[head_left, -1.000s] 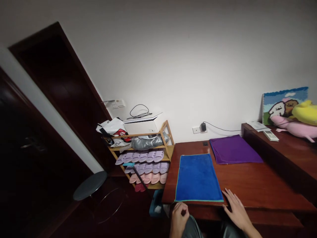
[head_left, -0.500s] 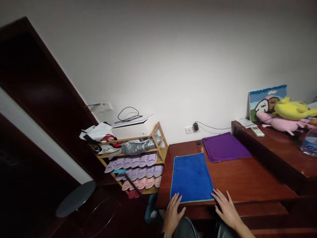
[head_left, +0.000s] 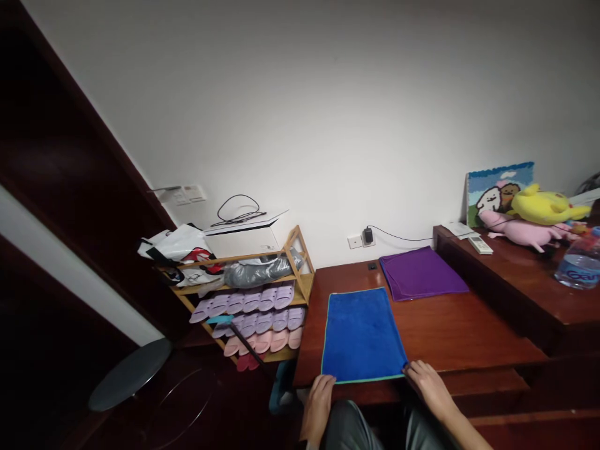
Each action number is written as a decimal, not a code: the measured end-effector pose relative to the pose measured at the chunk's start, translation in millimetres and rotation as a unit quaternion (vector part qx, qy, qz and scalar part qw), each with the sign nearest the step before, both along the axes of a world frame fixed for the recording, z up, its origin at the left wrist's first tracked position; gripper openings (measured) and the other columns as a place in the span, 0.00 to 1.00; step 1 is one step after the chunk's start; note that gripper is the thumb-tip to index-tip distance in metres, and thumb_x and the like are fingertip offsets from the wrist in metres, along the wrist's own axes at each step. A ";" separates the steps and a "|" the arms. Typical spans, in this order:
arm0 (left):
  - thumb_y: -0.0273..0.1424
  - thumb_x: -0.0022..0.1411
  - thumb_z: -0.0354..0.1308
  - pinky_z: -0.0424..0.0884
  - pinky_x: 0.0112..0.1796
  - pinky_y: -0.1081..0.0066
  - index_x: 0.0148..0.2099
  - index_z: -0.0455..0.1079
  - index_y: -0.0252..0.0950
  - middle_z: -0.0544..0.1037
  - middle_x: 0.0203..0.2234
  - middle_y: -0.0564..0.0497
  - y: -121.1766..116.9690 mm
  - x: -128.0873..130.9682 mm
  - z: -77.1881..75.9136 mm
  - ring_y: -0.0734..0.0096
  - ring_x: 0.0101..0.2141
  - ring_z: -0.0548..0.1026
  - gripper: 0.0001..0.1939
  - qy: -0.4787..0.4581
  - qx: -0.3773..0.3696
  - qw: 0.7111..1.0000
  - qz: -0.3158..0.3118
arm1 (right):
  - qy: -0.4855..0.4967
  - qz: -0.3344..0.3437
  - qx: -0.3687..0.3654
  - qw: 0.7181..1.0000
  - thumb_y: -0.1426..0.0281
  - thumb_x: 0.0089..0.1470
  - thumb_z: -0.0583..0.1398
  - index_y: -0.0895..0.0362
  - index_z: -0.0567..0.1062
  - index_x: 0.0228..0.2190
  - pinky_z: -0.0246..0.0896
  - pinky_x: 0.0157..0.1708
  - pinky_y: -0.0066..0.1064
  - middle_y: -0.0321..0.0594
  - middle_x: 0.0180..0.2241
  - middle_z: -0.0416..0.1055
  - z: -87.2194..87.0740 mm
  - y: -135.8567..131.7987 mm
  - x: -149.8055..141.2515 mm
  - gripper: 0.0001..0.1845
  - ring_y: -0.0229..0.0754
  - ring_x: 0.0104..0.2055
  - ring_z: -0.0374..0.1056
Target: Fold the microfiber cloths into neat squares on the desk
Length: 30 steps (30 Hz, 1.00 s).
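A blue cloth [head_left: 363,336] with a green edge lies flat on the wooden table [head_left: 469,334], close to its front edge. My left hand [head_left: 319,403] is closed at the cloth's near left corner, fingertips on its hem. At the near right corner, my right hand [head_left: 427,382] pinches the cloth between thumb and fingers. Behind and to the right lies a folded purple cloth [head_left: 424,274], touched by neither hand.
Left of the table stands a shoe rack [head_left: 304,286] with several slippers [head_left: 253,299] and a white box [head_left: 246,239]. A round stool [head_left: 131,375] is further left. The raised desk [head_left: 520,269] bears plush toys [head_left: 539,205], a remote [head_left: 480,244] and a water bottle [head_left: 579,265].
Both hands were open half a second ago; their fingers have now closed on the blue cloth's near corners. The view has turned to the right, bringing in the bottle. The cloths lie as before.
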State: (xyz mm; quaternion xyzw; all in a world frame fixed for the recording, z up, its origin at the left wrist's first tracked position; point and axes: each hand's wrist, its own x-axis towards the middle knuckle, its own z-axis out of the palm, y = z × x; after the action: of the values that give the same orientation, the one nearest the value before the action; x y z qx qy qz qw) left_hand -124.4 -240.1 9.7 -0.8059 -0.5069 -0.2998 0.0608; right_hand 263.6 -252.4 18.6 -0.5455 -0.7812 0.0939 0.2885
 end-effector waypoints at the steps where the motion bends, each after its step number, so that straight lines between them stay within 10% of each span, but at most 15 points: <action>1: 0.22 0.72 0.44 0.83 0.48 0.61 0.51 0.80 0.43 0.85 0.43 0.49 -2.2 0.5 6.1 0.63 0.46 0.83 0.23 0.006 0.015 1.000 0.003 | 0.013 0.010 -0.005 1.000 0.65 0.69 0.52 0.44 0.82 0.41 0.71 0.44 0.40 0.37 0.40 0.81 8.5 -0.8 3.3 0.17 0.48 0.42 0.76; 9: 0.26 0.76 0.47 0.82 0.48 0.57 0.55 0.78 0.43 0.85 0.44 0.49 -3.2 12.4 99.7 0.59 0.46 0.83 0.19 0.009 0.116 0.993 -0.012 | 0.086 0.043 0.028 0.995 0.61 0.70 0.51 0.47 0.81 0.52 0.74 0.42 0.35 0.42 0.42 0.82 119.0 -7.1 55.1 0.21 0.47 0.42 0.79; 20: 0.34 0.76 0.53 0.77 0.47 0.61 0.50 0.76 0.41 0.83 0.41 0.48 36.0 107.7 326.8 0.62 0.43 0.80 0.10 -0.101 0.105 0.977 -0.155 | 0.139 0.009 0.156 0.978 0.54 0.66 0.59 0.49 0.82 0.46 0.77 0.45 0.33 0.39 0.43 0.83 302.9 -15.8 145.4 0.17 0.44 0.40 0.81; 25: 0.37 0.76 0.53 0.76 0.49 0.62 0.48 0.77 0.42 0.83 0.41 0.49 87.1 152.4 344.9 0.63 0.44 0.80 0.12 -0.081 0.014 0.977 -0.196 | 0.146 -0.046 0.114 0.982 0.51 0.63 0.60 0.50 0.82 0.44 0.77 0.41 0.34 0.40 0.41 0.84 322.4 15.9 189.1 0.20 0.47 0.37 0.81; 30: 0.37 0.76 0.53 0.76 0.50 0.62 0.47 0.78 0.41 0.84 0.43 0.49 170.3 203.2 342.9 0.61 0.45 0.81 0.12 -0.059 -0.026 0.976 -0.210 | 0.109 -0.077 0.092 0.987 0.53 0.61 0.58 0.51 0.82 0.40 0.76 0.40 0.36 0.41 0.37 0.84 322.3 101.5 235.9 0.18 0.48 0.36 0.81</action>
State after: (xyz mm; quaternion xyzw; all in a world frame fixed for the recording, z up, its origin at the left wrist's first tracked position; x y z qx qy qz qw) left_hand 78.7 -69.7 352.6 -0.8766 -0.3365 -0.3397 -0.0544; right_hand 499.5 -150.9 340.9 -0.5614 -0.7061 0.0580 0.4275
